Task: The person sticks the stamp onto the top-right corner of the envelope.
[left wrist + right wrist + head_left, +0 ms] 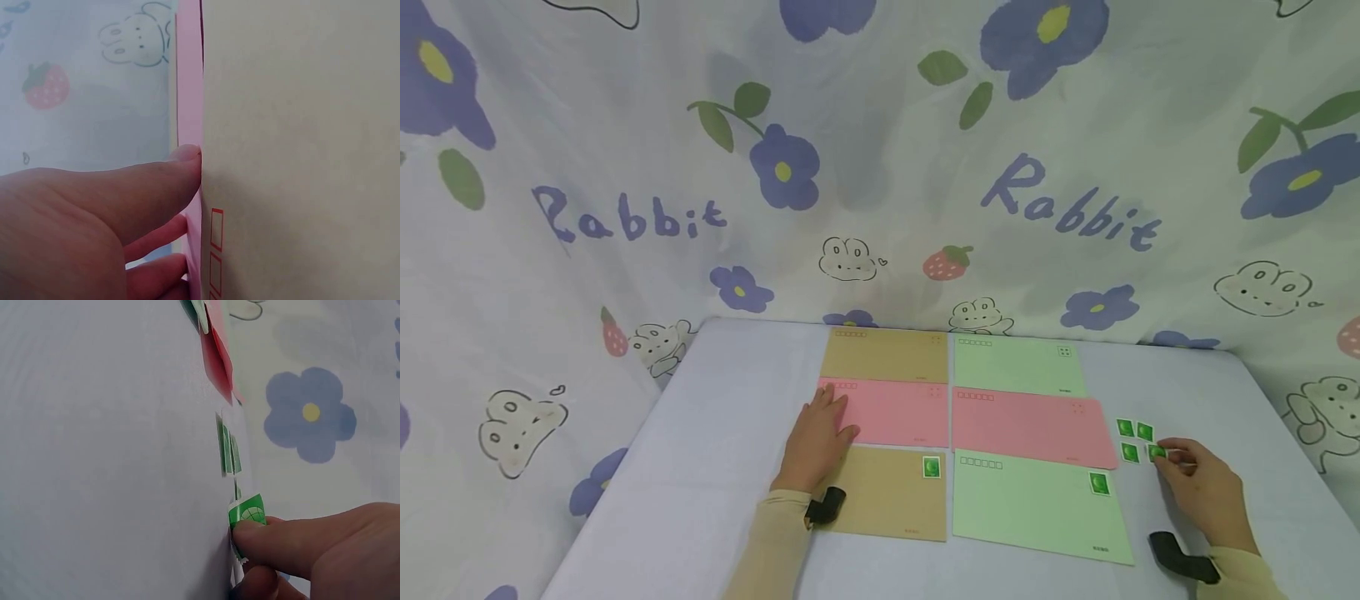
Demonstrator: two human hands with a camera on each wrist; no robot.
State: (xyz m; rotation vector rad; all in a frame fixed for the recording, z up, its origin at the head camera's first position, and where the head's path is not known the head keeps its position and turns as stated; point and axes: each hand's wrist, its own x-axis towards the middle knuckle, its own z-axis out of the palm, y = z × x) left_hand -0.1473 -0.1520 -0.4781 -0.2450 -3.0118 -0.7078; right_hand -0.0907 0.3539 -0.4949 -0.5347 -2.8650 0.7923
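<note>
My left hand [816, 446] rests with spread fingers on the left end of the left pink envelope [887, 417]. Its thumb appears beside the brown envelope [300, 125] in the left wrist view. At the table's right side, my right hand [1206, 492] pinches a small green postage stamp [252, 511] between thumb and fingertips; one edge tilts up in the right wrist view. Three more green stamps [1130, 452] lie just left of that hand. Stamps also sit at the upper right corners of the near brown envelope [880, 500] and the near green envelope [1030, 508].
A far brown envelope [883, 357], a far green envelope [1015, 367] and a right pink envelope [1030, 425] complete two columns on the white table [700, 467]. A printed rabbit curtain [880, 167] hangs right behind the far edge. Black straps show at both wrists.
</note>
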